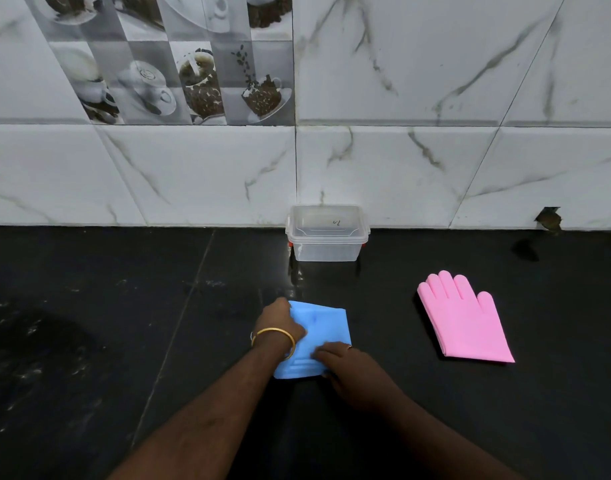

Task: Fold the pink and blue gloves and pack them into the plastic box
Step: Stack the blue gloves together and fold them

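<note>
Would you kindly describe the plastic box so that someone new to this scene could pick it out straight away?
Start at the black countertop and follow it back to the marble-patterned tiled wall. The plastic box stands against the foot of that wall, beyond the blue glove and left of the pink glove. It is the only clear, lidded container, with small red clips at its sides.

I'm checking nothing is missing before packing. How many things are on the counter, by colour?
Blue: 1, the blue glove, partly folded under both hands.
Pink: 1, the pink glove, lying flat and unfolded.
Clear: 1, the plastic box, lid on, by the wall.
Total: 3
</note>
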Available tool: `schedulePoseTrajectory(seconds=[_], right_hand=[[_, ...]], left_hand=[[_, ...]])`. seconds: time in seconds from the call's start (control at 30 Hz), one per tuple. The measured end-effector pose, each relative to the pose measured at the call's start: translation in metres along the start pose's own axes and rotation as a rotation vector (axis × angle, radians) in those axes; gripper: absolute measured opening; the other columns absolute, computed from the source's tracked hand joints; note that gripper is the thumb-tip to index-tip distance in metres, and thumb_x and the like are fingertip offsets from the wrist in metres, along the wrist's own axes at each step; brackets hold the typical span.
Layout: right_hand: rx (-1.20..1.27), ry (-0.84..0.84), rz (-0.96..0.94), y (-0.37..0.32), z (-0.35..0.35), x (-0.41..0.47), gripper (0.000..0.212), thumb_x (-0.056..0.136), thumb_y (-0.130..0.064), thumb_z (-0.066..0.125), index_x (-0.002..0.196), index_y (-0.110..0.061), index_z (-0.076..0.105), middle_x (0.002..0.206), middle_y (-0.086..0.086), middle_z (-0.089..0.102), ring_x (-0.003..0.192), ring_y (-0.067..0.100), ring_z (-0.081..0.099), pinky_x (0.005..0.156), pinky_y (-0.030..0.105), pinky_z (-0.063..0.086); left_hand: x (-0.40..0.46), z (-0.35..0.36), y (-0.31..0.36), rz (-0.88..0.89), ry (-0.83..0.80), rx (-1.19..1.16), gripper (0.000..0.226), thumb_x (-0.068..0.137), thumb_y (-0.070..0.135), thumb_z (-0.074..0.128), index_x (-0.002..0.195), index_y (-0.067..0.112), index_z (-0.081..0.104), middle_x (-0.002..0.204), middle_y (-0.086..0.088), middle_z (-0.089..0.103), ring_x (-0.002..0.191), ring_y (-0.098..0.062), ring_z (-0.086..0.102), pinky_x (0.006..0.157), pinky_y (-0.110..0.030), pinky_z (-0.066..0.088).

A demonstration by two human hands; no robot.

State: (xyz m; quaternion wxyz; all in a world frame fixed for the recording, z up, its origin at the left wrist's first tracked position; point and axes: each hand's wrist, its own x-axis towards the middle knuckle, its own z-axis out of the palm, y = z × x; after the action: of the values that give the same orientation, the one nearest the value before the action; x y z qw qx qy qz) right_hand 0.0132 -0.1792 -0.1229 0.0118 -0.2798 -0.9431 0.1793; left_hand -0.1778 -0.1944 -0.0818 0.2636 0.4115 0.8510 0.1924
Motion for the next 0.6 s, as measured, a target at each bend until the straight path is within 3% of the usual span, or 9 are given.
schedulePoseTrajectory(seconds=[0.07,0.13,0.23,0.3,0.4,0.5,0.6], right_hand=[[-0.101,-0.055,-0.039,0.0,-0.001,0.001,0.057,0.096,-0.024,0.039,0.152,-0.026,0.027,0.157,0.001,0.033,0.145,0.019,0.029,0.111,0.032,0.031],[-0.189,-0.112,-0.078,-0.003,-0.003,-0.001,0.056,0.098,-0.027,0.031,0.153,-0.028,0.021,0.16,0.006,0.027,0.147,0.026,0.026,0.109,0.04,0.034],[-0.323,-0.138,-0.228,-0.008,-0.015,-0.004,0.052,0.095,-0.038,0.019,0.137,-0.025,0.046,0.153,0.018,0.037,0.134,0.044,0.043,0.094,0.053,0.049],[-0.405,-0.069,-0.323,-0.009,-0.02,-0.007,0.046,0.092,-0.034,0.025,0.116,-0.026,0.063,0.139,0.018,0.055,0.116,0.042,0.061,0.078,0.047,0.059],[-0.57,-0.005,-0.387,-0.004,-0.02,-0.006,0.032,0.086,-0.033,0.04,0.086,-0.033,0.072,0.117,0.003,0.072,0.095,0.023,0.073,0.063,0.03,0.061],[-0.632,0.046,-0.407,-0.004,-0.017,-0.007,0.011,0.08,-0.033,0.064,0.077,-0.027,0.073,0.111,0.004,0.074,0.092,0.019,0.074,0.061,0.028,0.06],[-0.652,0.118,-0.38,-0.002,-0.01,-0.009,0.015,0.083,-0.028,0.06,0.076,-0.022,0.072,0.109,0.008,0.074,0.092,0.023,0.074,0.063,0.033,0.061]], left_hand=[[-0.003,0.001,-0.002,0.033,0.043,0.04,0.071,0.063,0.027,0.084,0.121,0.013,0.046,0.123,-0.012,0.055,0.111,-0.034,0.059,0.091,-0.04,0.05],[-0.004,0.003,-0.004,0.11,0.098,0.08,0.073,0.062,0.029,0.085,0.119,0.016,0.042,0.123,-0.011,0.048,0.109,-0.036,0.057,0.09,-0.043,0.05],[-0.003,0.006,-0.012,0.273,0.081,0.15,0.045,0.069,0.031,0.079,0.1,0.021,0.048,0.116,-0.006,0.047,0.103,-0.033,0.057,0.087,-0.041,0.05],[-0.002,0.008,-0.02,0.324,0.044,0.159,0.029,0.073,0.031,0.076,0.092,0.023,0.055,0.117,-0.001,0.046,0.104,-0.029,0.056,0.089,-0.036,0.048],[0.004,0.013,-0.031,0.35,0.005,0.148,0.029,0.08,0.03,0.071,0.108,0.028,0.063,0.135,0.001,0.043,0.117,-0.029,0.052,0.101,-0.035,0.042],[0.008,0.016,-0.034,0.335,-0.041,0.153,0.032,0.086,0.031,0.066,0.117,0.032,0.062,0.149,0.0,0.036,0.129,-0.029,0.045,0.11,-0.037,0.036],[0.011,0.017,-0.036,0.33,-0.069,0.16,0.033,0.087,0.032,0.065,0.12,0.034,0.059,0.148,0.0,0.039,0.136,-0.023,0.04,0.112,-0.034,0.03]])
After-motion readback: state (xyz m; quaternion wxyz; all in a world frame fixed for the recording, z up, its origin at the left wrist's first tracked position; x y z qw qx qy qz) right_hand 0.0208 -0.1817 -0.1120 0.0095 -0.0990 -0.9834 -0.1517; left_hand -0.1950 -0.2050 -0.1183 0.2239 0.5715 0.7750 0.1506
